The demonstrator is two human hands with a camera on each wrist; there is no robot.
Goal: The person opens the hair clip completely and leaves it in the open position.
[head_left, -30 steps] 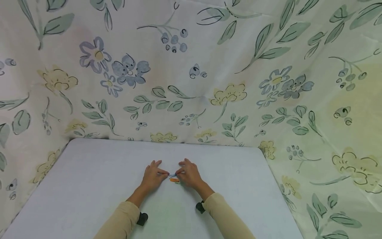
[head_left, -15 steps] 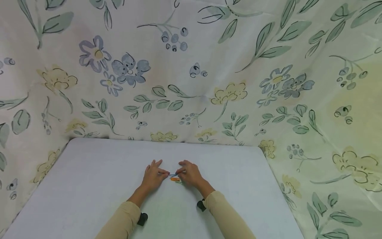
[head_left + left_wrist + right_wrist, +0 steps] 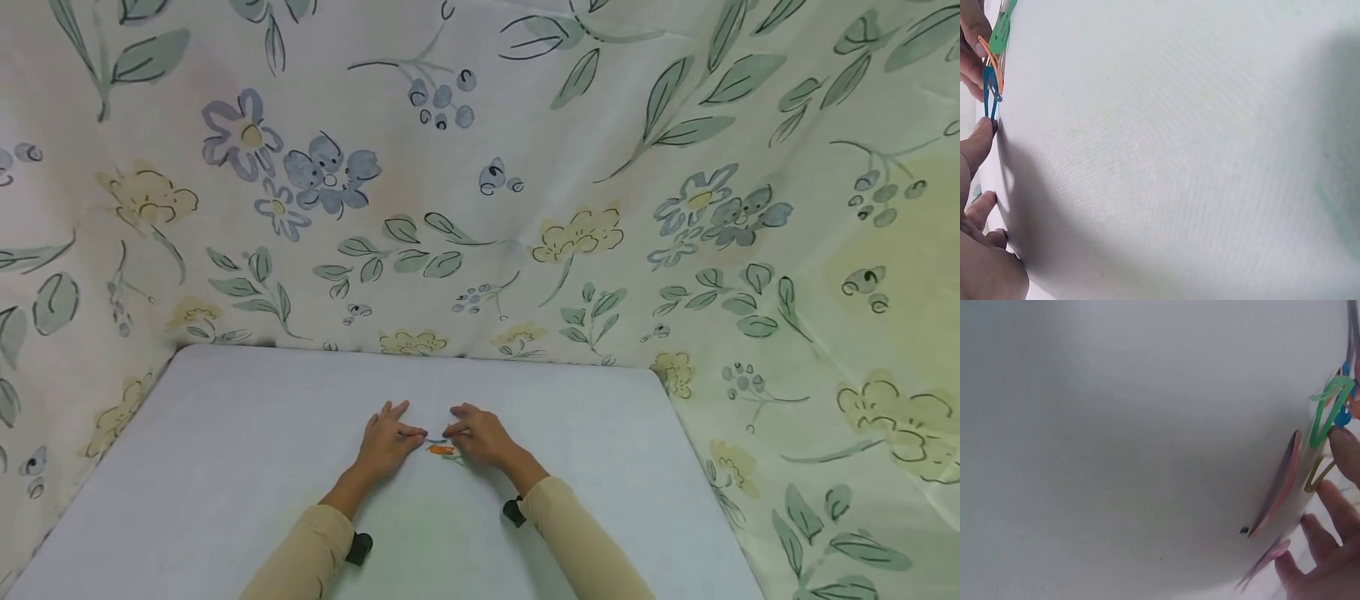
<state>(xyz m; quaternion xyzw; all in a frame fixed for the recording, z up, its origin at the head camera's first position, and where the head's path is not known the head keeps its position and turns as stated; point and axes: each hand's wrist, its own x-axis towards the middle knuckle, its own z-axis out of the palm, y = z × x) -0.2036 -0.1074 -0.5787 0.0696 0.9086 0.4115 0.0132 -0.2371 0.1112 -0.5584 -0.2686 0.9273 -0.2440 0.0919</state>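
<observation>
My left hand (image 3: 388, 442) pinches one end of a blue snap hair clip (image 3: 989, 78) between thumb and finger. In the left wrist view the clip's two arms stand apart. My right hand (image 3: 480, 435) is just to the right of the blue clip in the head view, its fingers bent near the clip's other end and seemingly off it. Just in front of the hands lies an orange hair clip (image 3: 441, 450). A green hair clip (image 3: 1329, 415) and an olive one (image 3: 1317, 476) are close to my right fingers in the right wrist view.
A long pink piece (image 3: 1282, 487) and a smaller pink clip (image 3: 1275, 551) lie by the right hand. The white tabletop (image 3: 225, 450) ends at a floral cloth (image 3: 420, 275) behind. A dark wrist camera (image 3: 360, 548) hangs below the left sleeve.
My right fingers have drawn slightly right, off the blue hair clip, and more of the orange clip shows. The left hand has stayed nearly still.
</observation>
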